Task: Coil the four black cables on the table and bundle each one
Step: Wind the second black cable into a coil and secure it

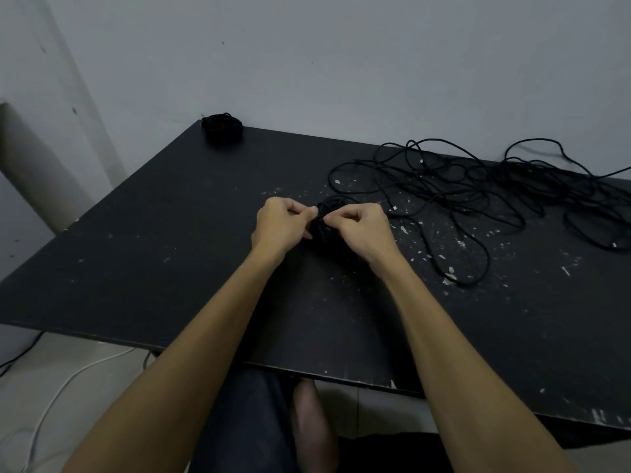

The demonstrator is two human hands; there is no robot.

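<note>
A small coil of black cable (322, 230) sits between my two hands at the middle of the black table (153, 233). My left hand (280, 223) pinches the coil's top from the left. My right hand (362, 230) pinches it from the right, fingers closed on it. A finished black cable bundle (222, 128) rests at the table's far left corner. A loose tangle of black cables (478, 189) spreads over the right side, one loop (474, 264) reaching toward the front.
The tabletop is scuffed with white flecks. A grey wall stands right behind the table. The table's front edge (273, 365) is near my knees. A white cord (68, 377) and a black cord (20, 353) lie on the floor at the left.
</note>
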